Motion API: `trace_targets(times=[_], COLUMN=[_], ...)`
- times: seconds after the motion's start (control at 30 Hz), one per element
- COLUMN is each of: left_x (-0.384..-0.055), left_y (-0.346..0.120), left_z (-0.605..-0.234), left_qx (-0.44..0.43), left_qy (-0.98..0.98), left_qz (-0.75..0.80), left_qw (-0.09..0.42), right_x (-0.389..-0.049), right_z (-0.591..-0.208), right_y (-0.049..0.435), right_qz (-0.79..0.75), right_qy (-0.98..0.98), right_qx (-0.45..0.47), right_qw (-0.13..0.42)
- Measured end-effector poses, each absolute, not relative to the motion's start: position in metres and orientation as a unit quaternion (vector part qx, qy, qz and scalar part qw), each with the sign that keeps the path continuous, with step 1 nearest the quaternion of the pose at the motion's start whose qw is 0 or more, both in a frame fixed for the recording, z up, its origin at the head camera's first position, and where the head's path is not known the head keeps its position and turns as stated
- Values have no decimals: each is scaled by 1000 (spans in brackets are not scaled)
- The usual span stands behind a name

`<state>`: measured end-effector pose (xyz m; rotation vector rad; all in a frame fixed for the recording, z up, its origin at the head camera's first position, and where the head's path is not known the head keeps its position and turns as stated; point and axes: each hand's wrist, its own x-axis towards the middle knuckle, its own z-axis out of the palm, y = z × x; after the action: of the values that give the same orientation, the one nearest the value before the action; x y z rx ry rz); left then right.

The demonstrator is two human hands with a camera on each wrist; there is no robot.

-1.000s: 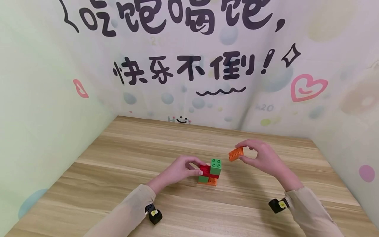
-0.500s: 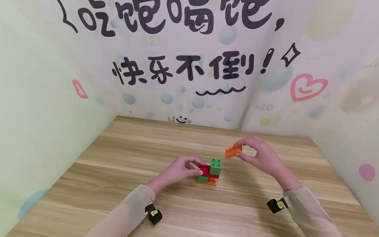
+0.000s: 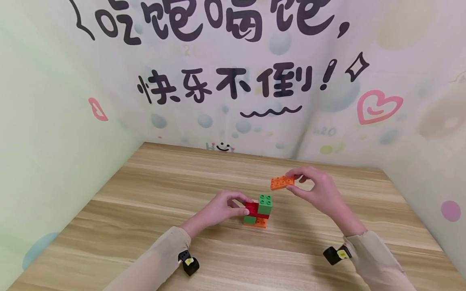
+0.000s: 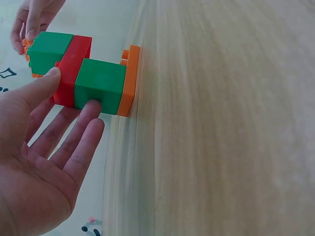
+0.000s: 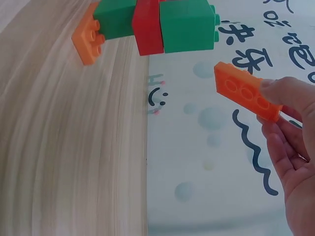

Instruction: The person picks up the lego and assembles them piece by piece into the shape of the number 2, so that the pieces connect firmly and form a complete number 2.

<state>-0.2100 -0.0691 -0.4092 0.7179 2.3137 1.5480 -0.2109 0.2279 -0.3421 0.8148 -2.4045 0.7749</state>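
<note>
A small stack of toy building bricks stands on the table. From the bottom it has a flat orange brick [image 4: 129,81], a green brick [image 4: 100,83], a flat red brick [image 3: 252,208] and a second green brick [image 3: 265,204] on top at the right. My left hand [image 3: 222,209] pinches the red brick from the left, with a fingertip against the lower green one. Above and behind the stack, my right hand [image 3: 320,190] holds another flat orange brick [image 3: 280,182] by its right end, studs up. In the right wrist view its hollow underside [image 5: 243,91] shows, apart from the stack.
The wood-grain table [image 3: 174,169] runs back to a printed cloth backdrop [image 3: 204,121]. Pale walls [image 3: 54,121] stand at either side. A black wrist camera [image 3: 189,264] hangs below each sleeve.
My right hand has moved left and slightly up with the orange brick, closer to the stack. The brick has turned to lie more level. My left hand and the stack stay in place.
</note>
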Motion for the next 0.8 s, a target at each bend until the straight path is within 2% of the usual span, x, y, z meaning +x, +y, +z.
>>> trace_targets(times=[0.8], left_x=[-210], left_y=[-70], left_z=[-409], left_qx=[248], left_qy=[799], left_qz=[532], left_qw=[134], right_x=[-202], right_z=[-345], right_y=[208], right_qz=[356], right_qy=[-858], right_qx=[292], right_qw=[226])
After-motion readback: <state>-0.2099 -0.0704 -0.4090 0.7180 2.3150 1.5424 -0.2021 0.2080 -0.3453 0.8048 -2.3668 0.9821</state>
